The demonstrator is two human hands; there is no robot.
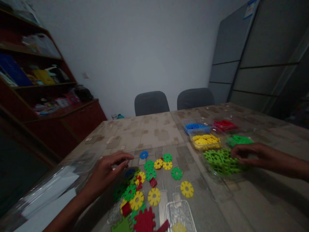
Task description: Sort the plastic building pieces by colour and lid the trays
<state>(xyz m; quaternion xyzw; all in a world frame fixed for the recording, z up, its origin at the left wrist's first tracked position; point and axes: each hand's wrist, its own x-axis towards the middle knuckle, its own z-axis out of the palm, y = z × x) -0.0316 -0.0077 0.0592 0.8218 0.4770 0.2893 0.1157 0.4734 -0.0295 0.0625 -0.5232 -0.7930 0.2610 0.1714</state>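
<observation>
A lot of your pieces look sorted by colour in the clear tubs (185, 128) on your right: blue pieces (194, 126), red pieces (225, 125), yellow pieces (206, 140), green pieces (238, 140) and light green pieces (220, 161). But a mixed-up bunch is left on the worktop (142, 132) in front of you. You've got a blue wheel (144, 155) at the far end, yellow and green wheels in the middle, a little red cube (153, 182), and a big red square (145, 220) close to you.

Your left hand (106, 170) is just beside the bunch. Its fingers are loose and a bit bent, with a gap to the thumb, and I see nothing in them. Your right hand (252, 153) is at the light green tub, fingers curled. Their tips are hard to see, so I can't tell if they grip a piece.
</observation>
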